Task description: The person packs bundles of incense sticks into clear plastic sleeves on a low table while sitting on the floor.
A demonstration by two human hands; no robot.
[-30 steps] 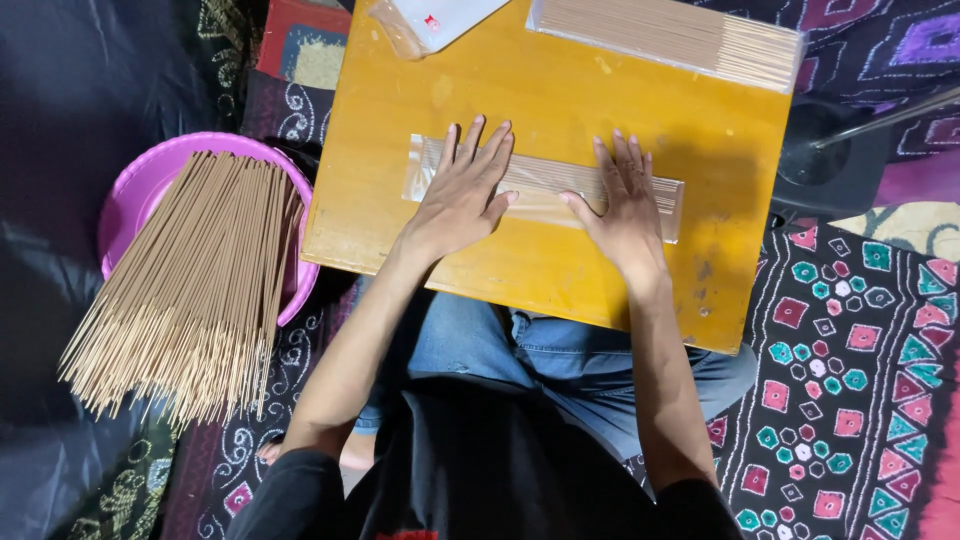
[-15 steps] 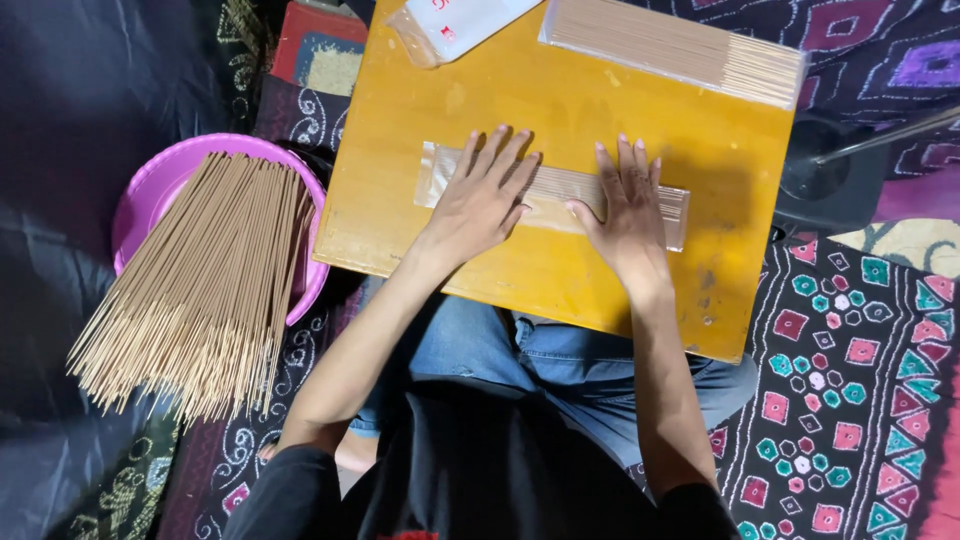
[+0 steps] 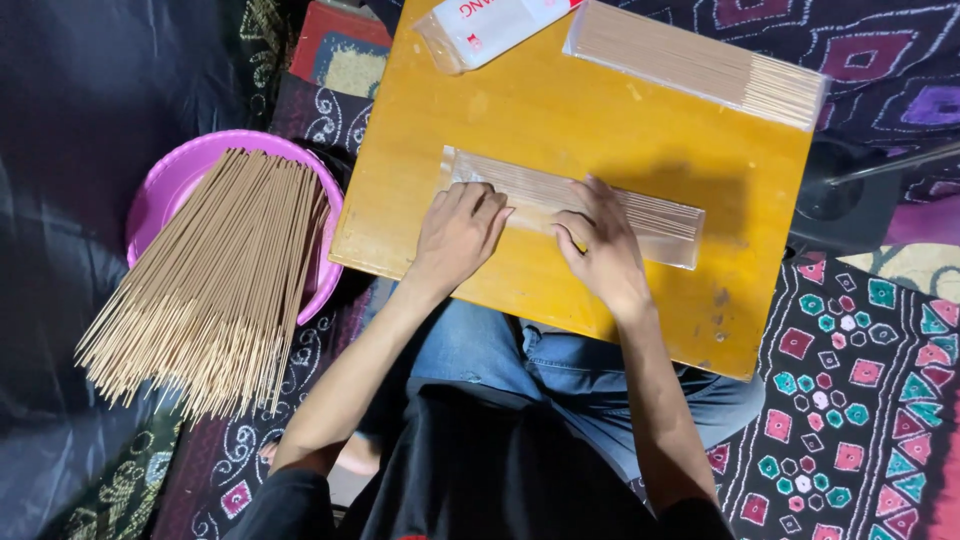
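Here, clear packet of sticks (image 3: 640, 212) under curled left hand (image 3: 458, 236), right hand (image 3: 598, 245) fingertips.

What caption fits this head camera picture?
Both hands, left hand and right hand, press a clear packet of incense sticks on a yellow board.

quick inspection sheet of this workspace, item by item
surface: yellow wooden board across the person's lap, scuffed at its right end
job's things: clear packet of incense sticks lying flat mid-board
clutter: second filled packet and white-labelled sleeves at the far edge
grippers: left hand and right hand, fingers curled, on the packet's near edge
cables: nothing seen
surroundings: pink basin heaped with loose sticks, patterned cloth, black stand base
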